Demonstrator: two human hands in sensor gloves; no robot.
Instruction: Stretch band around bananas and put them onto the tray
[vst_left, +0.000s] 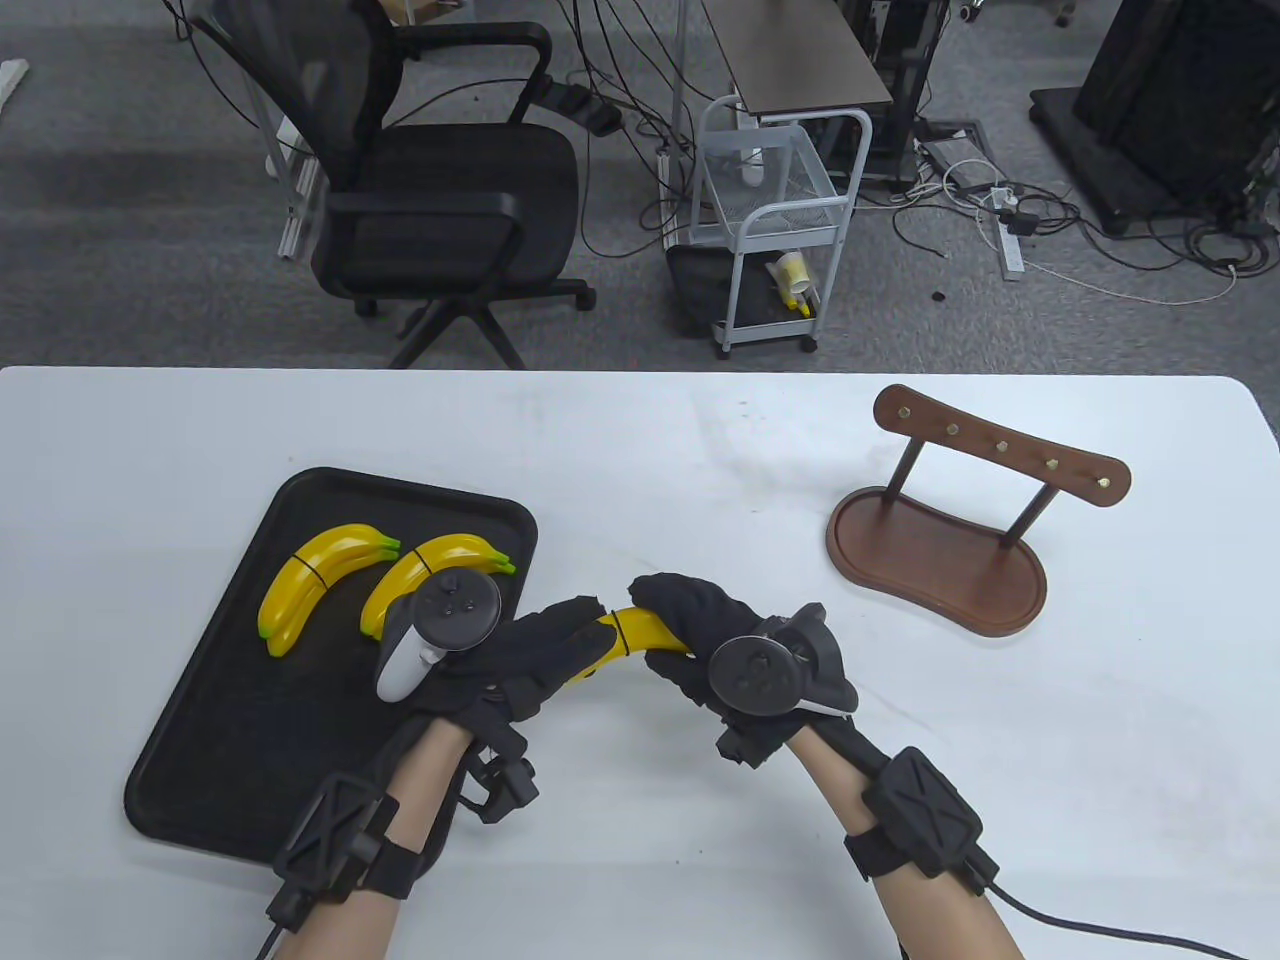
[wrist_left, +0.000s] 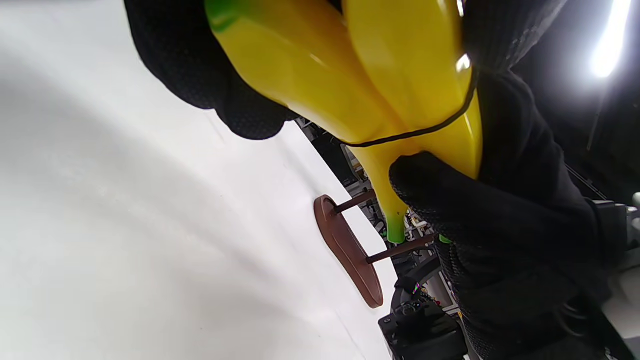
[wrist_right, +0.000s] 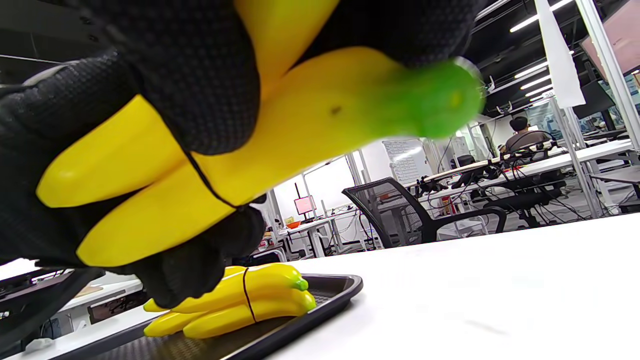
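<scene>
A pair of yellow bananas (vst_left: 640, 632) with a thin black band (vst_left: 620, 632) round the middle is held above the table between both hands, just right of the black tray (vst_left: 215, 720). My left hand (vst_left: 545, 655) grips their left end, my right hand (vst_left: 690, 625) their right end. In the left wrist view the band (wrist_left: 425, 131) crosses both bananas (wrist_left: 380, 75). The right wrist view shows the held bananas (wrist_right: 240, 165) with green tips and the band (wrist_right: 207, 187). Two more banded banana pairs (vst_left: 320, 580) (vst_left: 425, 570) lie on the tray.
A brown wooden stand (vst_left: 940, 550) with a curved top rail sits on the white table to the right. An office chair (vst_left: 420, 190) and a small white cart (vst_left: 775, 220) are on the floor beyond the table's far edge.
</scene>
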